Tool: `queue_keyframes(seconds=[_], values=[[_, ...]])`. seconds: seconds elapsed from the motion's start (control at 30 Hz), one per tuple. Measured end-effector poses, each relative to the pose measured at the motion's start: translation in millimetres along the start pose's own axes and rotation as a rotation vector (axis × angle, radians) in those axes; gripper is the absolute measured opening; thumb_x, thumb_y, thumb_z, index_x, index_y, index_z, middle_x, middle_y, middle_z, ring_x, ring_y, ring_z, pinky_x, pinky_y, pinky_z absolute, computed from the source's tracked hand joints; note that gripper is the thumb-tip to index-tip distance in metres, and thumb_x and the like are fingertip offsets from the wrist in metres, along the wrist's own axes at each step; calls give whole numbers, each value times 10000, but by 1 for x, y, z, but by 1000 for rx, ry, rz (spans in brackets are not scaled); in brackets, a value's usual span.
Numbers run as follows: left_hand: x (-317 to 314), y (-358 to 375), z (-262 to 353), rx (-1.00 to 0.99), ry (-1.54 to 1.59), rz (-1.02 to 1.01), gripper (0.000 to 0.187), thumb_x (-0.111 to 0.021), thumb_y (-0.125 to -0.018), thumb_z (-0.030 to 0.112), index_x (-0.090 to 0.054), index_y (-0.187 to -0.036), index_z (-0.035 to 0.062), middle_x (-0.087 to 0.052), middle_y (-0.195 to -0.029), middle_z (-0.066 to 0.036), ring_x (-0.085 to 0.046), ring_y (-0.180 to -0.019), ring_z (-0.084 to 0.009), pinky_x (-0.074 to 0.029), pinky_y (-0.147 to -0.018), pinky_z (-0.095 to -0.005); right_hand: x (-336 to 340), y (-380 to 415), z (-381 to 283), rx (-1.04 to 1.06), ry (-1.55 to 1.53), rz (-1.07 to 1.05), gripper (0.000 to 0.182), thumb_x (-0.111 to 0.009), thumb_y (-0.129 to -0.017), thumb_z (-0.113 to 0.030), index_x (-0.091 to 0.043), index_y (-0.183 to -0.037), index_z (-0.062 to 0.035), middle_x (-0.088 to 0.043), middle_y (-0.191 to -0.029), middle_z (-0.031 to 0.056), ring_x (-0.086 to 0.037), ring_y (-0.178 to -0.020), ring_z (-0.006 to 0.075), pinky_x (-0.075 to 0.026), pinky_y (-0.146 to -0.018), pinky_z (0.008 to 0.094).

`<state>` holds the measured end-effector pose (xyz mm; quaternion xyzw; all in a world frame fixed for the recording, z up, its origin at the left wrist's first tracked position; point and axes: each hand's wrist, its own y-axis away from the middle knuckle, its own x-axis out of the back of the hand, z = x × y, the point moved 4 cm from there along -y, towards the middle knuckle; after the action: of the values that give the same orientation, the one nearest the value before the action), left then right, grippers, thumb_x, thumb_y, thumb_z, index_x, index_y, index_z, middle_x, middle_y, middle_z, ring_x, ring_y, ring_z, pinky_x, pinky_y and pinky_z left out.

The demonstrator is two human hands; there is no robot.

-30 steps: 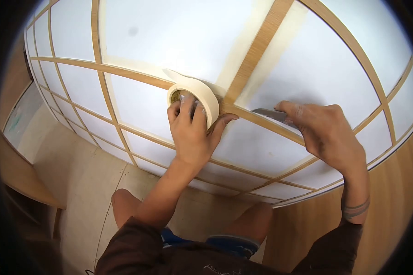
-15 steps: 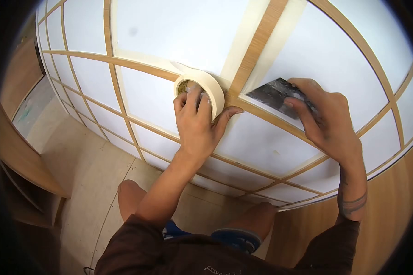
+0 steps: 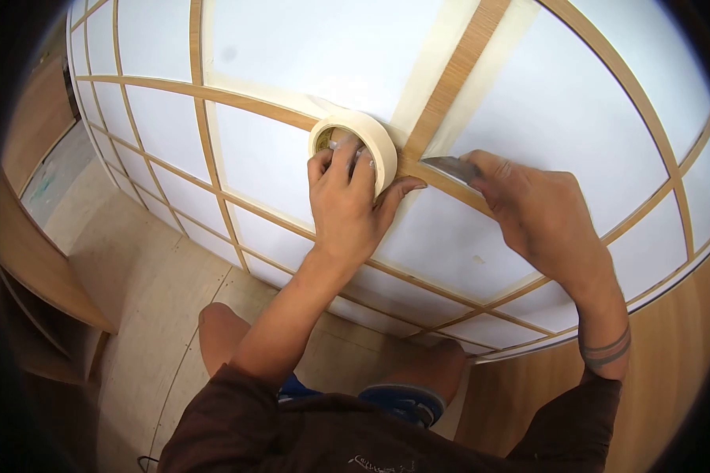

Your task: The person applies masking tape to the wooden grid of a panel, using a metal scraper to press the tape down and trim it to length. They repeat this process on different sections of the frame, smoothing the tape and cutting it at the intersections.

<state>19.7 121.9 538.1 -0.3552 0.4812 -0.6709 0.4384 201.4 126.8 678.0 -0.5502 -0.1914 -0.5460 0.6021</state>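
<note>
A roll of cream masking tape (image 3: 380, 150) rests against the white panel, with a strip of its tape running along the wooden grid bar (image 3: 260, 111). My left hand (image 3: 345, 193) grips the roll, several fingers inside its core and the thumb stretched towards the bar crossing. In my right hand (image 3: 532, 217) is a dark, stained metal scraper (image 3: 452, 167), seen nearly edge-on. The scraper's tip is at the crossing of the bars, just right of the roll. Pale tape strips (image 3: 430, 67) line both sides of the upright wooden bar (image 3: 459, 72).
White panels (image 3: 568, 102) framed by wooden bars spread across the view. Below lies a board floor (image 3: 146, 315) with my knees over it. A wooden shelf unit (image 3: 51, 292) stands at the left, and a wood-grain surface (image 3: 544, 386) lies at the lower right.
My right hand has turned the scraper from flat-facing to nearly edge-on, its tip staying near the bar crossing. In view, my left hand and the tape roll sit slightly further right.
</note>
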Motion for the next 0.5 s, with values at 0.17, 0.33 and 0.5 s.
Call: queue_keyframes(seconds=[0.17,0.33,0.5], values=[[2,-1,1,-6,-10,-7,582,-943,-733,319,-686,-1155,11,-673,-1223,-187,-631,-1087,-341,-424,-942,-474,-6,7,-27,92,249,-60,422,-654,-926,-86,-627,-1345,-134,-494,-727,31,-593,-609,219,-479,-504,364],[4,-3,1,-6,-9,11,577,-938,-740,314,-686,-1161,12,-676,-1225,-182,-639,-1046,-335,-424,-940,-470,-3,5,-38,77,272,-95,636,-671,-761,72,-641,-1375,-91,-483,-733,52,-557,-601,240,-480,-528,383],[4,-2,0,5,-9,-2,553,-941,-735,317,-693,-1123,11,-681,-1219,-176,-640,-979,-326,-424,-942,-458,1,5,-44,78,297,-143,648,-671,-756,70,-639,-1382,-94,-479,-738,55,-560,-610,240,-475,-530,380]])
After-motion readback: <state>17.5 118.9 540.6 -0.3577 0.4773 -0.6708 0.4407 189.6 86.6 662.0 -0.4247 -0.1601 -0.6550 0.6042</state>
